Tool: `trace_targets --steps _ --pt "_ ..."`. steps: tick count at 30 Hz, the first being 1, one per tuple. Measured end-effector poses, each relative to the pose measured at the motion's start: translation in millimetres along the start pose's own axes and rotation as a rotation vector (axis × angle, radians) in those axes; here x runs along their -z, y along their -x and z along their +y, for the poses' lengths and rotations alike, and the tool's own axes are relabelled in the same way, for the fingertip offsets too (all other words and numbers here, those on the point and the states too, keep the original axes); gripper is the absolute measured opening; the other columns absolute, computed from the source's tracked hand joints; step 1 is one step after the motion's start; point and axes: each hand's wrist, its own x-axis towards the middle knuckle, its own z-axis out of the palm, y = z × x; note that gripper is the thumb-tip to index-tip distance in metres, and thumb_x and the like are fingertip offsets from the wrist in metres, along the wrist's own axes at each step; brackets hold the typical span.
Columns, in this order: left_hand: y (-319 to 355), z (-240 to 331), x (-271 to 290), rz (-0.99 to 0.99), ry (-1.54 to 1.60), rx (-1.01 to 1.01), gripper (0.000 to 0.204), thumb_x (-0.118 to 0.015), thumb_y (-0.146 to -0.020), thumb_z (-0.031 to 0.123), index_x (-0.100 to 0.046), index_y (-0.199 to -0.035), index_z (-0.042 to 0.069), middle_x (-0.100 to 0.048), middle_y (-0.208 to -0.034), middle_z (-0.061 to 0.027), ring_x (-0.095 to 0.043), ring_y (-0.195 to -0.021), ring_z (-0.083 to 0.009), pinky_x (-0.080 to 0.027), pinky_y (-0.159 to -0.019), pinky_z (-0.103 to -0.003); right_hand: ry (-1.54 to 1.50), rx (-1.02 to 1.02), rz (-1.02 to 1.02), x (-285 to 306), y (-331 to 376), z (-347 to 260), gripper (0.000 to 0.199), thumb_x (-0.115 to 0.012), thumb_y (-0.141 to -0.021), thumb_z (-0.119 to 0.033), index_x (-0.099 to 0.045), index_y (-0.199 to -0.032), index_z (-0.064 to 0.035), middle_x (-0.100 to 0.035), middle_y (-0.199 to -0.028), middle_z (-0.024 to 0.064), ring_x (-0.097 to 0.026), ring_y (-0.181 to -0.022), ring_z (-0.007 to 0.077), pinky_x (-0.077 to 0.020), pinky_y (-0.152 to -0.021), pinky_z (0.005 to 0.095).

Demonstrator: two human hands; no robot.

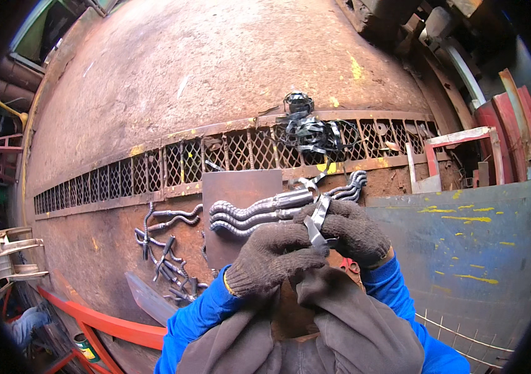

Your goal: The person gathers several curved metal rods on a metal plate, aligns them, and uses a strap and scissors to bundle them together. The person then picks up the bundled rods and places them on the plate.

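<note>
Both hands wear dark knitted gloves and come together in front of my knees. My left hand [268,258] is closed, its fingertips pinched at the lower end of a shiny strap [318,218]. My right hand [356,230] is closed on the same strap from the other side, with its fingers partly hidden. The strap rises past a bundle of bent, ribbed metal rods [243,215], which lies just beyond my hands. The bundle's left end rests over a flat brown metal plate [225,249]. Red-handled scissors [349,266] lie beside my right wrist.
Loose bent rods [168,268] are scattered on the left. A floor grate [197,156] crosses ahead, with tangled dark strapping [312,134] on it. A grey metal sheet [465,237] and a red-white frame [434,149] stand right. A red bar [109,321] runs at lower left.
</note>
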Motion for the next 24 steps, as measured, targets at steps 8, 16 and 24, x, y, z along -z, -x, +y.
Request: trace_targets --steps 8,16,24 --pt "2.3 -5.7 0.7 0.125 -0.129 -0.138 0.023 -0.081 -0.085 0.014 -0.073 -0.102 0.001 -0.068 -0.095 -0.0097 -0.064 -0.09 -0.0197 -0.052 -0.081 -0.036 -0.177 -0.032 -0.026 7.2 -4.7 10.8 0.03 -0.064 -0.098 -0.013 -0.068 -0.123 0.0025 -0.071 -0.113 0.0069 -0.067 -0.1 0.0131 -0.0552 -0.091 0.029" --pt "1.4 -7.1 8.2 0.087 -0.225 -0.104 0.027 -0.072 -0.093 0.014 -0.068 -0.115 0.001 -0.068 -0.104 -0.015 -0.067 -0.097 -0.0283 -0.052 -0.087 -0.039 0.198 0.269 0.008 -0.1 -3.6 21.6 0.029 -0.061 -0.098 -0.01 -0.067 -0.124 0.0015 -0.07 -0.118 0.0127 -0.067 -0.107 0.0195 -0.0527 -0.097 0.0329" --pt "-6.6 6.1 3.0 0.02 -0.44 -0.203 0.032 -0.072 -0.091 0.013 -0.068 -0.121 0.003 -0.067 -0.113 -0.0158 -0.064 -0.107 -0.036 -0.051 -0.093 -0.041 -0.633 0.178 -0.021 -30.1 -3.2 9.7 0.041 -0.064 -0.101 -0.025 -0.06 -0.131 0.0039 -0.065 -0.128 0.0135 -0.064 -0.116 0.0221 -0.0512 -0.101 0.0346"
